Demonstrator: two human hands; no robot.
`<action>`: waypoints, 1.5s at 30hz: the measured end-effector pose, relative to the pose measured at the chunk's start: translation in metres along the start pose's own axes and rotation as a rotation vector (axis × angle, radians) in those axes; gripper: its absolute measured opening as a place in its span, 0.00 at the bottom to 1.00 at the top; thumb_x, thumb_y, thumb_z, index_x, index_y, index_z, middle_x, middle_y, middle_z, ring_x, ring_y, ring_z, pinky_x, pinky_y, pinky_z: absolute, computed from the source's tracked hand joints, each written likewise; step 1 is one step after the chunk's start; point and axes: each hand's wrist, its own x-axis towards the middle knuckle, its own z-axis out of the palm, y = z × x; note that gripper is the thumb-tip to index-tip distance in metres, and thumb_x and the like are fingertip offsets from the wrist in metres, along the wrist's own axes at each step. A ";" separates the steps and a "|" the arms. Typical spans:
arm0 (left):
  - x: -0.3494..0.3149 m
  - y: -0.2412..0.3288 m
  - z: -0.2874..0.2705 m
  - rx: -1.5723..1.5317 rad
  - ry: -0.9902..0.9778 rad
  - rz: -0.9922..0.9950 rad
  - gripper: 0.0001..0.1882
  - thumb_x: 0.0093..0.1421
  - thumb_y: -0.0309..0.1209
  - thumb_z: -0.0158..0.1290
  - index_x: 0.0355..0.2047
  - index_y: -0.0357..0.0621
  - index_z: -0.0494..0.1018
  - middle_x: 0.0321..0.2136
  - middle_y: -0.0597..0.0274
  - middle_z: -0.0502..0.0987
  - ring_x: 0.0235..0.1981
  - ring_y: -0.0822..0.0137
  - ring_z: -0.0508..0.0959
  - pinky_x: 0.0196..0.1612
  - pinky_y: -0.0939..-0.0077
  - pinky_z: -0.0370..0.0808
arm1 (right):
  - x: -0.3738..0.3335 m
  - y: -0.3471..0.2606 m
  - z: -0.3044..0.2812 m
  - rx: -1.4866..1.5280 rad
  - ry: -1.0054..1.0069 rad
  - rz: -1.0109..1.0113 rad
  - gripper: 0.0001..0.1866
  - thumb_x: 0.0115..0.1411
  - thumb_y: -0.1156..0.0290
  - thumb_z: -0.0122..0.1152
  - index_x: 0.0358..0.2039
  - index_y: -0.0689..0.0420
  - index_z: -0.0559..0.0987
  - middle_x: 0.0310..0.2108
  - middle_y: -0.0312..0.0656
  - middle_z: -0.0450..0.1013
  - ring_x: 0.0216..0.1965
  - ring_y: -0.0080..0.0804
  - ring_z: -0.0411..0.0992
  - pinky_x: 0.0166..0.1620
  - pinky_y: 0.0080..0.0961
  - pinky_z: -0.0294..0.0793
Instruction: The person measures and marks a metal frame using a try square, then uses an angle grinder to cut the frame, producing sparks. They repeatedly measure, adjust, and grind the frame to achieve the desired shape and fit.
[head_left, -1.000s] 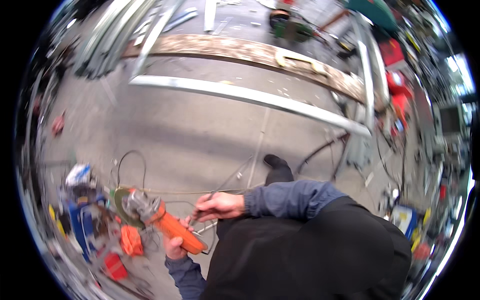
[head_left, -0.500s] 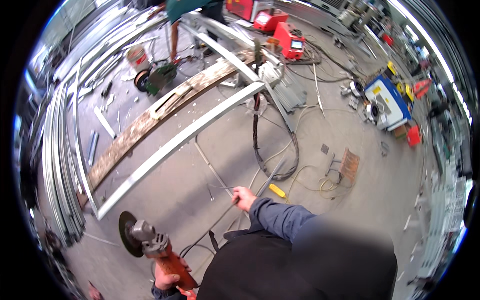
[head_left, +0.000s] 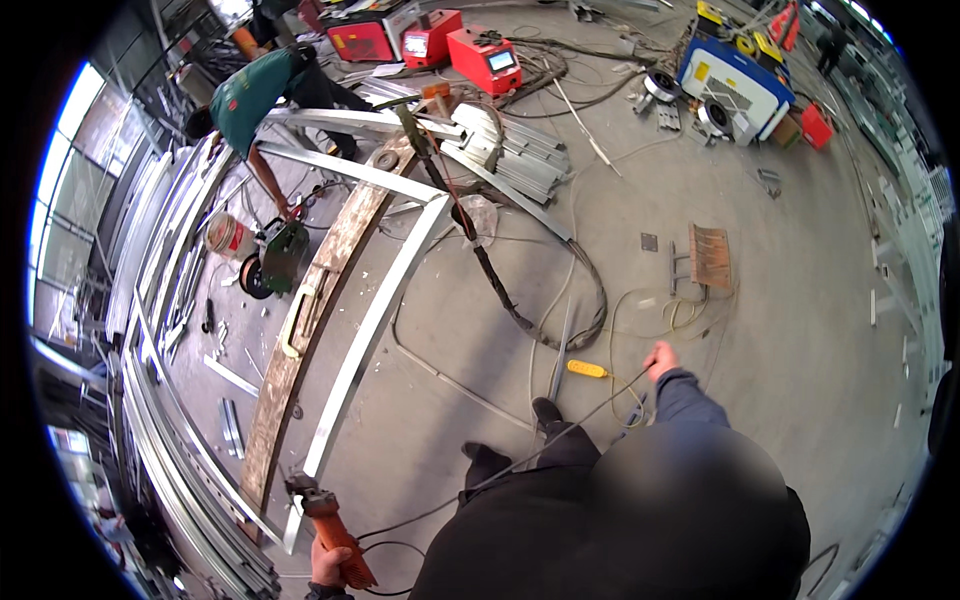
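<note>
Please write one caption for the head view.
Left hand gripping an orange angle grinder, right hand holding a dark cable, beside a metal frame.

- A metalworking workshop is shown, with a broad grey concrete floor (head_left: 800, 330) on which a long silver metal frame (head_left: 372, 335) is set.
- To the left of the frame, long metal profiles (head_left: 165, 440) are stacked in bundles, and offcuts (head_left: 231, 376) are scattered.
- Beyond the frame's far end, red machines (head_left: 485, 62) are lined up, one fitted with a lit screen.
- To the frame's far right, a blue-and-white machine (head_left: 735, 85) is parked beside spools (head_left: 715, 117).
- Just right of the frame, a thick dark cable (head_left: 500, 292) is looped.
- At the frame's near end, an orange power tool (head_left: 340, 545) is held.
- Left of the frame, daylight is let in by tall windows (head_left: 75, 130).
</note>
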 end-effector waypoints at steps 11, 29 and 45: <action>0.224 -0.017 -0.023 0.502 -0.342 -0.268 0.26 0.43 0.25 0.67 0.43 0.35 0.72 0.32 0.58 0.80 0.31 0.61 0.83 0.38 0.64 0.83 | -0.102 -0.252 -0.152 0.333 0.454 -0.595 0.11 0.71 0.66 0.56 0.31 0.52 0.68 0.24 0.35 0.60 0.21 0.27 0.57 0.22 0.28 0.60; 0.410 -0.222 0.055 1.164 -0.317 -0.620 0.31 0.40 0.30 0.71 0.46 0.32 0.76 0.34 0.56 0.83 0.34 0.61 0.84 0.41 0.63 0.84 | 0.180 -0.012 -0.044 0.048 0.232 -0.179 0.19 0.72 0.48 0.60 0.50 0.48 0.75 0.22 0.29 0.58 0.18 0.22 0.54 0.21 0.23 0.54; 0.481 -0.270 0.198 0.413 -0.328 -0.733 0.38 0.56 0.51 0.68 0.55 0.36 0.71 0.41 0.54 0.79 0.41 0.59 0.80 0.45 0.63 0.80 | 0.421 0.396 -0.097 -0.798 0.346 -0.176 0.26 0.66 0.54 0.60 0.21 0.65 0.80 0.20 0.47 0.76 0.24 0.43 0.76 0.32 0.43 0.72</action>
